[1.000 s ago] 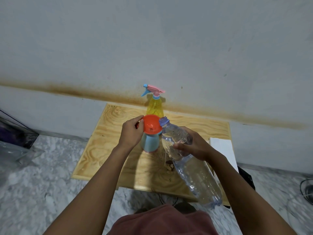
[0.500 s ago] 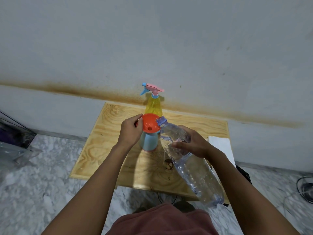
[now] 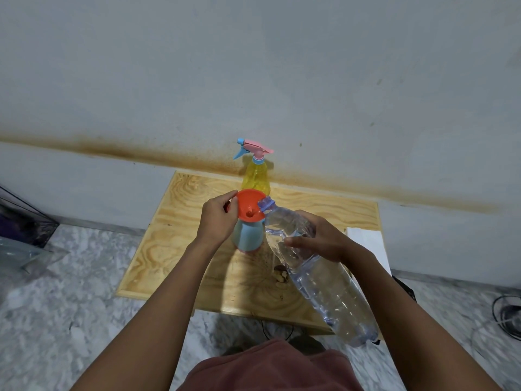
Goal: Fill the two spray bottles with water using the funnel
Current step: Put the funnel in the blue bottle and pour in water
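An orange funnel (image 3: 249, 206) sits in the neck of a light blue spray bottle (image 3: 249, 235) with no spray head, standing on the wooden table (image 3: 180, 249). My left hand (image 3: 218, 218) pinches the funnel's left rim. My right hand (image 3: 318, 238) grips a large clear water bottle (image 3: 324, 277), tilted with its blue-ringed mouth over the funnel's right edge. Behind them, by the wall, a yellow spray bottle (image 3: 256, 176) stands upright with its pink and blue spray head on.
A white flat object (image 3: 369, 246) lies at the table's right edge. Small brown bits (image 3: 282, 275) lie on the table near the front. A dark box (image 3: 22, 221) and clear plastic sit on the marble floor at left, cables at right.
The water bottle's mouth has moved left and slightly over the funnel's rim, tilting further. My left hand has kept its hold on the funnel.
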A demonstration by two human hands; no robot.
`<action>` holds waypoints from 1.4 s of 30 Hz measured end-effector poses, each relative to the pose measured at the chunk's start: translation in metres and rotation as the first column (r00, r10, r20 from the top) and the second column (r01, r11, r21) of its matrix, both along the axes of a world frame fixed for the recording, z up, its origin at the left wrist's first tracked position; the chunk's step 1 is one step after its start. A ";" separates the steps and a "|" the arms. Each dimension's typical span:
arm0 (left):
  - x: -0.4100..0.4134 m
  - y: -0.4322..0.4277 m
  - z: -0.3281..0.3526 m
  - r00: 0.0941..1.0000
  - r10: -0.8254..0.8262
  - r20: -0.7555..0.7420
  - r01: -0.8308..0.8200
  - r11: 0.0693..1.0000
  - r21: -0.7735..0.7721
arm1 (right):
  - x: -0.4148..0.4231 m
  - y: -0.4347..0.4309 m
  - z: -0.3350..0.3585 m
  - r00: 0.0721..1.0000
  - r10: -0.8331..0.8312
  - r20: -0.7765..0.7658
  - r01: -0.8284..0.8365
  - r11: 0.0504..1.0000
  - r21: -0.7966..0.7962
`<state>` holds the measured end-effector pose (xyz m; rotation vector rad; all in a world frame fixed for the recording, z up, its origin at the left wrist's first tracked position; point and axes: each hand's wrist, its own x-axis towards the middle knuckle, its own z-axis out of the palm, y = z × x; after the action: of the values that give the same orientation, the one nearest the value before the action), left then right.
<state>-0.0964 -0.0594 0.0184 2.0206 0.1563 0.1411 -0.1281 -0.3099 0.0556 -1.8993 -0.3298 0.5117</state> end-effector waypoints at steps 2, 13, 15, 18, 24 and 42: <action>0.000 0.000 0.000 1.000 -0.002 0.002 0.002 1.000 0.003 | 0.001 0.000 0.001 1.000 0.000 -0.011 0.000 1.000 -0.004; 0.001 0.000 0.000 1.000 -0.005 0.016 0.005 1.000 0.013 | 0.004 0.001 0.004 1.000 0.016 -0.020 -0.017 1.000 -0.026; 0.001 0.000 0.000 1.000 -0.006 0.016 0.006 1.000 0.008 | 0.004 0.001 0.006 1.000 0.019 -0.023 -0.020 1.000 -0.020; 0.001 0.000 0.000 1.000 -0.007 0.018 0.007 1.000 -0.002 | 0.004 0.001 0.007 0.999 0.019 -0.030 -0.020 1.000 -0.016; 0.002 0.000 0.000 1.000 -0.006 0.017 0.006 1.000 0.006 | 0.003 0.002 0.011 1.000 0.018 -0.026 -0.019 1.000 -0.017; 0.000 -0.002 0.003 1.000 0.007 0.016 -0.007 1.000 -0.008 | 0.004 0.001 0.016 0.999 0.029 -0.037 -0.030 0.999 -0.036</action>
<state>-0.0966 -0.0610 0.0218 2.0103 0.1531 0.1611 -0.1244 -0.3086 0.0711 -1.9208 -0.3272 0.5747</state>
